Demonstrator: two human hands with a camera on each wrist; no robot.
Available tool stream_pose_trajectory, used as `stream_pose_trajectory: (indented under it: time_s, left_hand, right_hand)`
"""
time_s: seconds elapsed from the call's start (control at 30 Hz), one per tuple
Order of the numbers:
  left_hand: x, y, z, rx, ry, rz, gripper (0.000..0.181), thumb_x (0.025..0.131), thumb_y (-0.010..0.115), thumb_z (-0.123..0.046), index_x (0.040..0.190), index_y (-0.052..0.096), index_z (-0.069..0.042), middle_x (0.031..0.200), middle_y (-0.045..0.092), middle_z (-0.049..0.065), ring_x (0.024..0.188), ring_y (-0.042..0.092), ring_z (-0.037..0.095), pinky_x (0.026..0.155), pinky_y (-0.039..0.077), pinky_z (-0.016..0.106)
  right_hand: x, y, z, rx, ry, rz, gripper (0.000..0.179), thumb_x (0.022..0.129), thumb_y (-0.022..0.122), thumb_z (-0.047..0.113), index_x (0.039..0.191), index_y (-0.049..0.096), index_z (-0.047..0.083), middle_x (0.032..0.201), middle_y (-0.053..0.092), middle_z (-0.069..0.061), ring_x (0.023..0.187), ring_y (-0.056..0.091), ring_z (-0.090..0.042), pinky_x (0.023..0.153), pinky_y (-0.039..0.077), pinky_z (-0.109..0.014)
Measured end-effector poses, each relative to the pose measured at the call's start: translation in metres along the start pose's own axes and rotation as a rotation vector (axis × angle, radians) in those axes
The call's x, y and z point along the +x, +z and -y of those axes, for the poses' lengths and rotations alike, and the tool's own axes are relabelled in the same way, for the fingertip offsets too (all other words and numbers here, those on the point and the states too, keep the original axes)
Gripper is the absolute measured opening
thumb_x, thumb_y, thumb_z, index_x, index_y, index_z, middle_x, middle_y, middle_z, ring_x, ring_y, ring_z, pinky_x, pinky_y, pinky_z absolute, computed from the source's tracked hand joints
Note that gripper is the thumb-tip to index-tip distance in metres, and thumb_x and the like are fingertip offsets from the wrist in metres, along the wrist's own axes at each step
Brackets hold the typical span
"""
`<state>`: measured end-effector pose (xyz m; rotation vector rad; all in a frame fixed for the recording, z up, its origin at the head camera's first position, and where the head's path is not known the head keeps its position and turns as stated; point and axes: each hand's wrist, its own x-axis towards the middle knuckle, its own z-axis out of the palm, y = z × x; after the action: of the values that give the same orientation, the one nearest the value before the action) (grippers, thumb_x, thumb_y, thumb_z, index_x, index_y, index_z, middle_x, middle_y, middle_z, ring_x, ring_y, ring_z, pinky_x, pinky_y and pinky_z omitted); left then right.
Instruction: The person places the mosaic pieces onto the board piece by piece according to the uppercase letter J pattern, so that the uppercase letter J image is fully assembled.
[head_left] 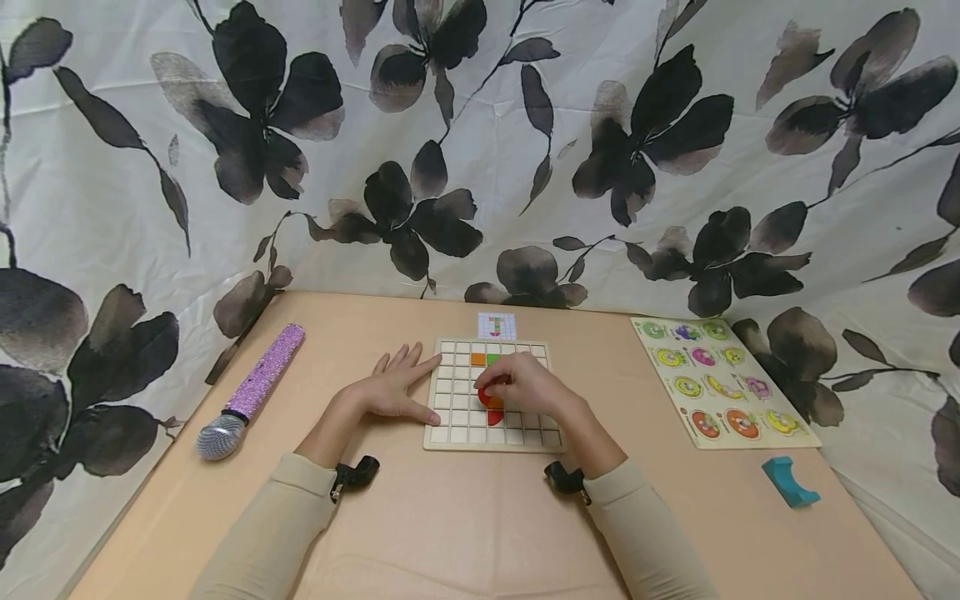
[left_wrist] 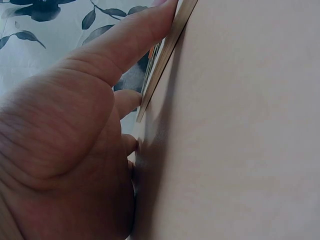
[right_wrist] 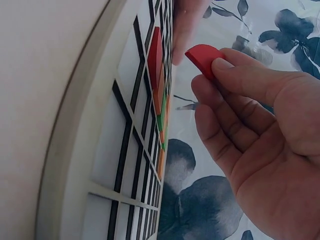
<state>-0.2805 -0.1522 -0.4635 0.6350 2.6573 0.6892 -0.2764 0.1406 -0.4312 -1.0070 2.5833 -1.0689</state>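
Note:
A white grid board (head_left: 453,421) with a pale wooden rim lies mid-table. My left hand (head_left: 390,390) has its fingers spread at the board's left side, with the thumb along the rim (left_wrist: 167,55). Over the grid, my right hand (head_left: 531,383) pinches a red piece with a curved edge (right_wrist: 204,56) between thumb and fingers. In the right wrist view this piece is raised off the board. Among the grid squares sit an orange piece (head_left: 477,359), a green piece (head_left: 492,358) and another red piece (head_left: 495,417). Part of the grid is hidden under the right hand.
A small card with a coloured pattern (head_left: 497,326) lies just behind the board. To the left is a microphone with a glittery pink handle (head_left: 262,375). A sheet of fruit pictures (head_left: 712,367) and a teal curved block (head_left: 790,483) lie to the right. Floral cloth (head_left: 540,150) hangs behind.

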Motion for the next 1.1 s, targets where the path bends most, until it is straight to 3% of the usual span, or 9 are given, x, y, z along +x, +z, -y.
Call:
stream_pose_trajectory:
  time_s: [0.53,0.73,1.1]
  left_hand:
    - [0.002,0.001,0.003,-0.009,0.004,0.006,0.121,0.076,0.082,-0.068,0.168,0.02,-0.02,0.174,-0.005,0.023,0.161,-0.01,0.044,0.126,-0.008,0.067]
    - [0.001,0.0,0.001,0.001,0.0,0.005,0.119,0.076,0.081,-0.068,0.168,0.021,-0.022,0.175,-0.004,0.021,0.161,-0.01,0.042,0.126,-0.008,0.066]
    - [0.001,0.0,0.002,0.001,0.005,0.005,0.119,0.077,0.081,-0.067,0.168,0.02,-0.02,0.174,-0.005,0.023,0.161,-0.01,0.044,0.126,-0.008,0.067]
  right_hand:
    - [0.002,0.01,0.006,-0.034,0.05,0.125,0.015,0.097,0.073,0.006,0.108,0.081,0.011,0.099,0.075,0.002,0.086,0.064,-0.013,0.078,0.058,-0.028]
    - [0.002,0.014,0.006,-0.067,0.084,0.176,0.016,0.098,0.072,0.008,0.107,0.082,0.017,0.101,0.075,0.006,0.093,0.062,-0.014,0.083,0.057,-0.029]
    - [0.002,0.015,0.006,-0.078,0.065,0.191,0.015,0.096,0.074,0.008,0.107,0.082,0.014,0.101,0.073,0.004,0.091,0.061,-0.013,0.078,0.056,-0.025]
